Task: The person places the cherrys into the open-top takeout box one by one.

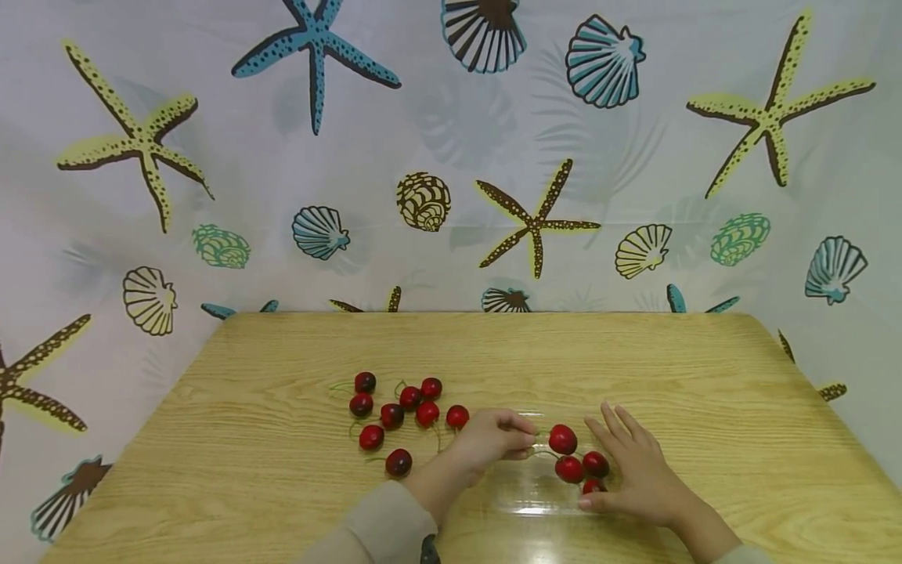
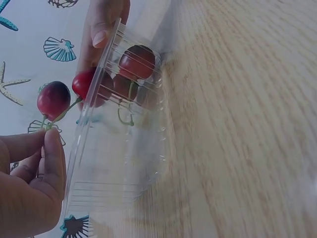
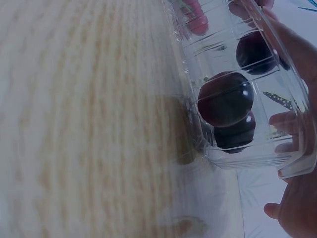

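My left hand (image 1: 491, 439) pinches the green stems of two red cherries between thumb and fingertips. In the left wrist view, one held cherry (image 2: 53, 100) hangs just outside the rim of a clear plastic container (image 2: 79, 148). The other held cherry (image 2: 83, 83) overlaps that rim. Beyond it, a dark red cherry (image 2: 137, 62) lies in the container, with another partly hidden behind the plastic. My right hand (image 1: 637, 474) is at the container's right side with fingers spread, its thumb near the lowest cherry (image 1: 593, 488). Whether it touches the plastic is hard to tell.
Left of the container, several loose cherries with stems, one of them a dark cherry (image 1: 398, 462), are scattered on the wooden table (image 1: 247, 486). A cherry (image 1: 457, 416) lies right beside my left hand. Behind the table hangs a cloth (image 1: 380, 180) printed with starfish and shells.
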`<action>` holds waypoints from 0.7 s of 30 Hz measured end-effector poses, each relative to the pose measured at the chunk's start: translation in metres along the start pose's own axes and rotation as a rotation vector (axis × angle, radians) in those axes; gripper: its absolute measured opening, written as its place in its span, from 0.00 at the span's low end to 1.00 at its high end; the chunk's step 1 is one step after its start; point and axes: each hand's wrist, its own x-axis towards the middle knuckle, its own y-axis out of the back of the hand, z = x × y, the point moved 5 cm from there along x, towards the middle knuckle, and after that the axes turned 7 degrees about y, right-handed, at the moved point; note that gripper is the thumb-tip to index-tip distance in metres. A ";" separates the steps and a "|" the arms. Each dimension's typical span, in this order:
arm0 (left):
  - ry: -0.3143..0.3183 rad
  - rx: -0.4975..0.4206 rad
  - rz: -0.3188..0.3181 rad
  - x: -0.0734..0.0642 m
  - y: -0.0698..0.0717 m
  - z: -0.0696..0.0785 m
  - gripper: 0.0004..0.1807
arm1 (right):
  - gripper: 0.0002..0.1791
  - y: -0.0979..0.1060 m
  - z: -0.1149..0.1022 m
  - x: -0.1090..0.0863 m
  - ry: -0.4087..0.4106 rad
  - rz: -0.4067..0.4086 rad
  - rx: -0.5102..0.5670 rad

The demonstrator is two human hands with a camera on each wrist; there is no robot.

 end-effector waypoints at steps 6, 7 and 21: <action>-0.008 0.022 0.003 0.004 -0.005 -0.001 0.06 | 0.53 -0.001 0.001 -0.001 0.011 -0.002 -0.004; -0.009 0.029 0.005 0.004 -0.006 -0.001 0.06 | 0.53 -0.001 0.001 -0.001 0.013 -0.002 -0.008; 0.042 0.223 0.022 0.013 -0.016 0.002 0.03 | 0.53 0.000 -0.002 -0.001 0.017 -0.007 -0.011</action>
